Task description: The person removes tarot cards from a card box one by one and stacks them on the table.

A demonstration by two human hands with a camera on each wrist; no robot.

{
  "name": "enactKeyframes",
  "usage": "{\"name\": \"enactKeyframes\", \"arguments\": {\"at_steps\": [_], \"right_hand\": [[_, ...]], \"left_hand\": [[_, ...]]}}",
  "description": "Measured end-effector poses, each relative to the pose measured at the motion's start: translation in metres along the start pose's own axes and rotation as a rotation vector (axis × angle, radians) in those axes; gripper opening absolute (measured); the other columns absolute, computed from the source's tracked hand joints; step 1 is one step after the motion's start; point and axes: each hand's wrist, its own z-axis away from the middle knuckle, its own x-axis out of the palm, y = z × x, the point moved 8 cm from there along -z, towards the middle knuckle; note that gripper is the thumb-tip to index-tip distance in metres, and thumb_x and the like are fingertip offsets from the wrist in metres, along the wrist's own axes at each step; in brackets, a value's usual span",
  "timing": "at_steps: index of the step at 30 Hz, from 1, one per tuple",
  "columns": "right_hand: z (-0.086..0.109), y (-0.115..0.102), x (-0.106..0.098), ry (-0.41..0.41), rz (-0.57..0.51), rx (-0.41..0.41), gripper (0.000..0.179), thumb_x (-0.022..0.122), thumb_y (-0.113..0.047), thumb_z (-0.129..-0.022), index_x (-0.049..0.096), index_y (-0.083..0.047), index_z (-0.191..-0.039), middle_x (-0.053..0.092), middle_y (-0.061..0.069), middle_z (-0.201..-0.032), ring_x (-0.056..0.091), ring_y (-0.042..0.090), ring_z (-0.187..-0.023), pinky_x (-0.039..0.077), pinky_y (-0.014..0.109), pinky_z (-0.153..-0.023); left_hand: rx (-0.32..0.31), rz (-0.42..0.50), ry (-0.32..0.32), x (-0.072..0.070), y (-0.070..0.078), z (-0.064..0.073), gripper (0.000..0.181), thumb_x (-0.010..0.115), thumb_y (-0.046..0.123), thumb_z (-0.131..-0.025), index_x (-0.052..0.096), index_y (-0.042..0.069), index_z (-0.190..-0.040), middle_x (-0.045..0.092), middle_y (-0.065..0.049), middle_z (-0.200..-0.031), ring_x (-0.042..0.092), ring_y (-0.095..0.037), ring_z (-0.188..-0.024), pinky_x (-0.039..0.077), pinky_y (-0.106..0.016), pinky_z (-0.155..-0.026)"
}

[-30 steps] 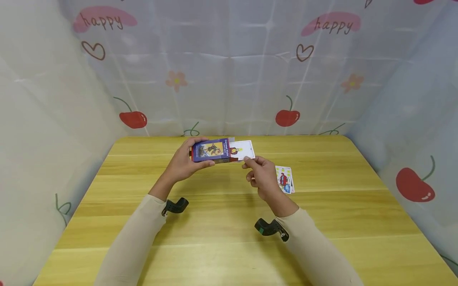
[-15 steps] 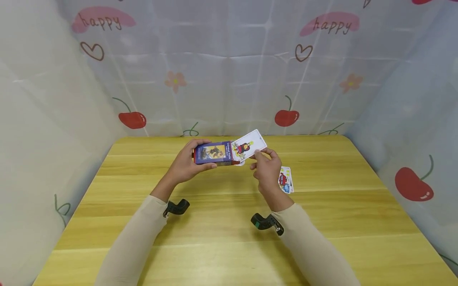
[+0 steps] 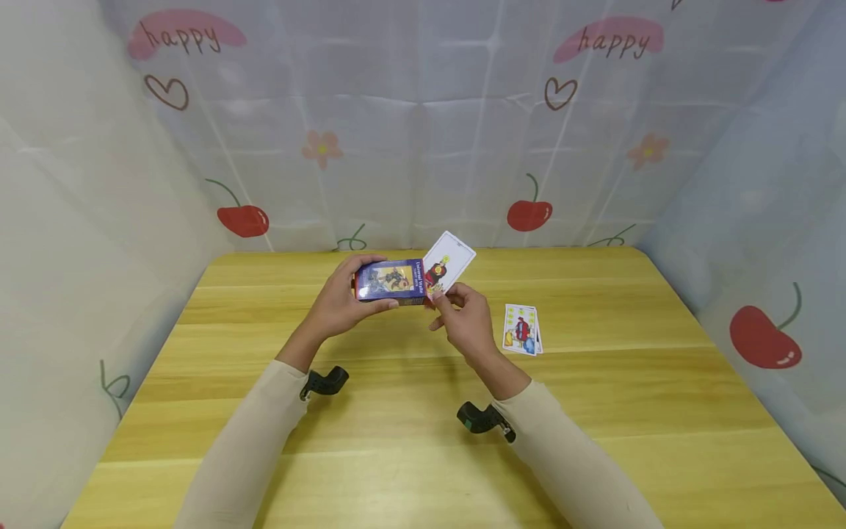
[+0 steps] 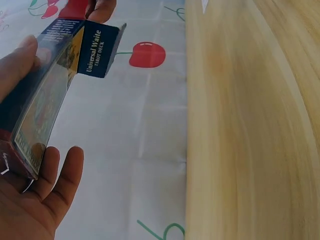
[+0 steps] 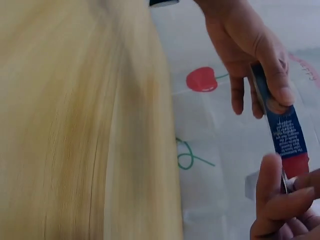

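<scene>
My left hand [image 3: 333, 305] holds a blue tarot card box [image 3: 390, 281] above the table, thumb along the near side and fingers at the far side. In the left wrist view the box's end flap [image 4: 95, 52], lettered "Universal Waite Tarot Deck", stands out from it. At the box's right end my right hand [image 3: 468, 323] pinches a white tarot card [image 3: 451, 257] by its near corner. This card shows a red-robed figure and tilts up to the right, touching or very near the box opening. The inside of the box is hidden.
A small stack of tarot cards [image 3: 521, 329] lies face up on the wooden table [image 3: 396, 470], right of my right hand. A printed curtain [image 3: 423, 169] hangs behind the table and along both sides. Black camera mounts [image 3: 479, 417] sit at the wrists.
The card has swung from lying in line with the box to a steep upward tilt. My right hand first went right, then came back left toward the box. The left hand stays nearly still.
</scene>
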Motion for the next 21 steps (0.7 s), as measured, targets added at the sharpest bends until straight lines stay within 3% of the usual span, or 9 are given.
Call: {"name": "enactKeyframes", "arguments": {"at_steps": [4, 7, 11, 15, 21], "right_hand": [[0.001, 0.003, -0.006, -0.034, -0.045, 0.008, 0.024, 0.045, -0.022, -0.106, 0.055, -0.007, -0.122, 0.072, 0.020, -0.101, 0.065, 0.023, -0.055, 0.028, 0.023, -0.038], [0.001, 0.007, -0.017, -0.003, -0.073, 0.034, 0.024, 0.044, -0.022, -0.106, 0.052, -0.005, -0.122, 0.071, 0.016, -0.093, 0.059, 0.017, -0.054, 0.030, 0.022, -0.039], [0.003, 0.016, -0.040, 0.077, -0.076, 0.045, 0.026, 0.052, -0.023, -0.103, 0.058, -0.002, -0.119, 0.070, 0.001, -0.080, 0.056, 0.011, -0.054, 0.033, 0.021, -0.041], [0.008, 0.023, -0.068, 0.159, 0.013, 0.004, 0.028, 0.061, -0.027, -0.099, 0.069, -0.002, -0.110, 0.069, -0.003, -0.077, 0.054, 0.009, -0.053, 0.036, 0.020, -0.042], [0.016, 0.040, -0.111, 0.223, 0.166, 0.048, 0.034, 0.068, -0.029, -0.094, 0.073, 0.000, -0.110, 0.066, 0.012, -0.094, 0.050, 0.005, -0.052, 0.037, 0.020, -0.044]], "left_hand": [[0.005, 0.005, 0.008, -0.002, 0.002, 0.000, 0.075, 0.085, 0.035, -0.077, 0.048, 0.019, -0.140, 0.049, -0.006, -0.134, 0.054, -0.024, -0.108, 0.050, -0.042, -0.086], [-0.001, 0.011, 0.007, -0.002, 0.002, 0.000, 0.076, 0.085, 0.035, -0.077, 0.048, 0.016, -0.141, 0.048, -0.007, -0.135, 0.053, -0.025, -0.110, 0.051, -0.043, -0.086], [-0.005, 0.008, 0.001, -0.001, 0.001, 0.000, 0.077, 0.085, 0.035, -0.077, 0.047, 0.013, -0.141, 0.048, -0.007, -0.136, 0.052, -0.026, -0.110, 0.050, -0.044, -0.086], [-0.002, 0.002, 0.002, -0.002, 0.002, 0.001, 0.075, 0.084, 0.035, -0.078, 0.048, 0.017, -0.141, 0.048, -0.007, -0.136, 0.052, -0.025, -0.110, 0.050, -0.043, -0.087], [-0.005, 0.001, -0.005, -0.003, 0.003, 0.000, 0.076, 0.084, 0.035, -0.078, 0.047, 0.018, -0.142, 0.047, -0.007, -0.136, 0.053, -0.026, -0.110, 0.050, -0.043, -0.088]]}}
